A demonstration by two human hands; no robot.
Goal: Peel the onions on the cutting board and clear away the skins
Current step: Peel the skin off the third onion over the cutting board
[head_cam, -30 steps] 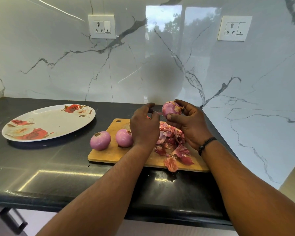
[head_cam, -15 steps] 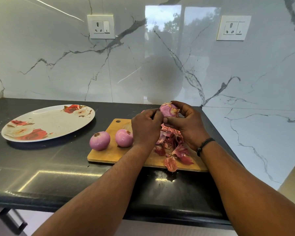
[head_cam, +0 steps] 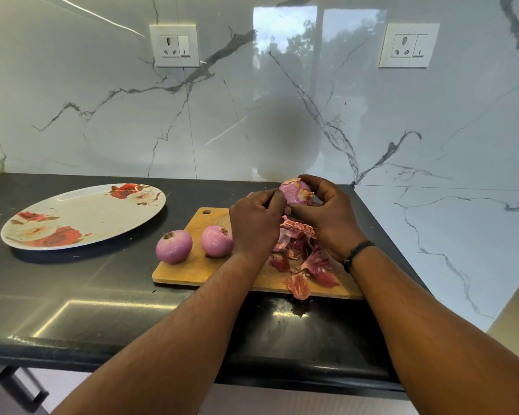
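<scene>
While you held the onion (head_cam: 295, 193) up above the far end of the cutting board (head_cam: 192, 272), your right hand (head_cam: 327, 217) cupped it, fingers curled over its far side and thumb underneath. Your left hand (head_cam: 256, 223) had its fingertips pinched together at the onion's near-left flank, apparently nipping a bit of skin, though the pinched piece itself was too small to make out. A papery scrap clung to the top and another to the side facing your right palm, so you were, by my reading, mid-peel on the third onion.

Two peeled onions (head_cam: 174, 246) sat on the board just to the left of your left wrist, and the heap of skins (head_cam: 300, 259) lay directly beneath your right hand, one piece hanging over the board's near edge. The floral plate (head_cam: 81, 217) stood well off to the left of both hands.

Next you needed to draw that flap away and strip the remaining scraps, then gather the heap.

Compared with a second ago, your left hand had come in from a raised, separate position to touch the onion, and the onion had been turned slightly in your right hand.
</scene>
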